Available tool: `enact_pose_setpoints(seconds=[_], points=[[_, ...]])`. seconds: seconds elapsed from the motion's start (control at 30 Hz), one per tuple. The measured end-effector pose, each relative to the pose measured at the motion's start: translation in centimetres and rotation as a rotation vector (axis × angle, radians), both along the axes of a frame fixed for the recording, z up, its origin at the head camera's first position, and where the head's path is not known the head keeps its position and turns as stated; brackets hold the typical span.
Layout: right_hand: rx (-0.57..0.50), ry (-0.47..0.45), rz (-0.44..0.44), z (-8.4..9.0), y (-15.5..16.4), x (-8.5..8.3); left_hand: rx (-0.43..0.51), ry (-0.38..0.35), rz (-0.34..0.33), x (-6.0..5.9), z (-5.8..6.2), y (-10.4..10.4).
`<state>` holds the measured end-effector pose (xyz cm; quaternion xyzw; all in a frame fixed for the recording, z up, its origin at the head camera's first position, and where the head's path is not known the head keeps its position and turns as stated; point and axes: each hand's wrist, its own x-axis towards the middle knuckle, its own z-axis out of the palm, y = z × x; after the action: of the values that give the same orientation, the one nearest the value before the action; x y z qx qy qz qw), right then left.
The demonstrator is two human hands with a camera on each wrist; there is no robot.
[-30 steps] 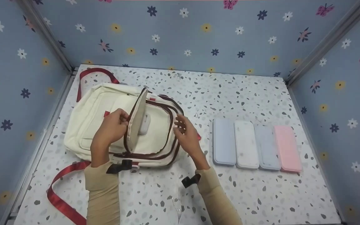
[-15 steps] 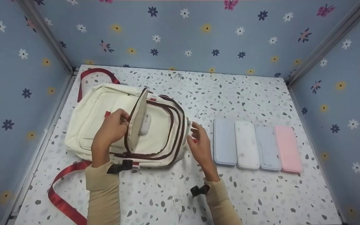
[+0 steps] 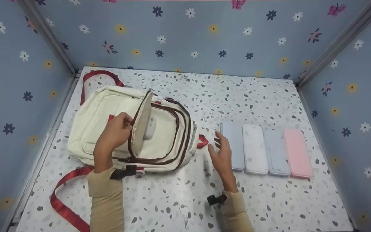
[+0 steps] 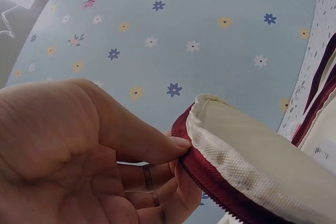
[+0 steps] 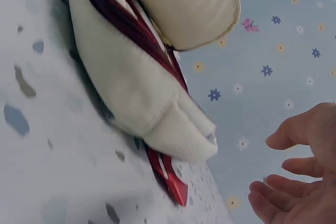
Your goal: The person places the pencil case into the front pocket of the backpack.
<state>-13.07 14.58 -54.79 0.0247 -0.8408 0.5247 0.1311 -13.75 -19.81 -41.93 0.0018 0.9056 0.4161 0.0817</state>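
Note:
A cream backpack (image 3: 87, 129) with dark red zips lies flat on the speckled table. My left hand (image 3: 114, 132) pinches the zipped edge of its front pocket flap (image 3: 141, 124) between thumb and fingers, holding the flap raised. In the left wrist view the thumb presses on the dark red zip tape (image 4: 197, 161). A small whitish rounded object (image 3: 150, 129) lies in the opened pocket, partly behind the flap. My right hand (image 3: 222, 156), fingers loosely bent and holding nothing, is between the backpack's red top loop (image 3: 202, 141) and a light blue flat case (image 3: 235, 146), overlapping the case's left edge.
Right of the blue case, a white case (image 3: 254, 149), a second pale blue case (image 3: 276, 153) and a pink case (image 3: 297, 153) lie side by side. Red straps (image 3: 64, 209) spread from the backpack's left end. Flowered panels (image 3: 185, 35) enclose the table's back and sides.
My right hand has moved right, from the backpack's right edge over to the light blue case, and the backpack's top end has spread outward. My left hand stays on the raised flap.

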Motion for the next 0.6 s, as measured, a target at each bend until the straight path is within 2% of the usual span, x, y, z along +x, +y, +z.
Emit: enact_pose_setpoints(seconds=[0.27,0.37,0.6], points=[[0.047,-0.123,-0.121,-0.5,2.8,0.2,-0.006,0.012,0.005,-0.2,-0.3,0.0],[0.088,-0.188,-0.147,-0.7,3.6,0.4,-0.006,0.013,0.007,-0.2,-0.3,0.0],[0.173,-0.268,-0.195,-1.1,5.2,0.6,-0.012,0.013,0.008,-0.2,-0.3,0.0]])
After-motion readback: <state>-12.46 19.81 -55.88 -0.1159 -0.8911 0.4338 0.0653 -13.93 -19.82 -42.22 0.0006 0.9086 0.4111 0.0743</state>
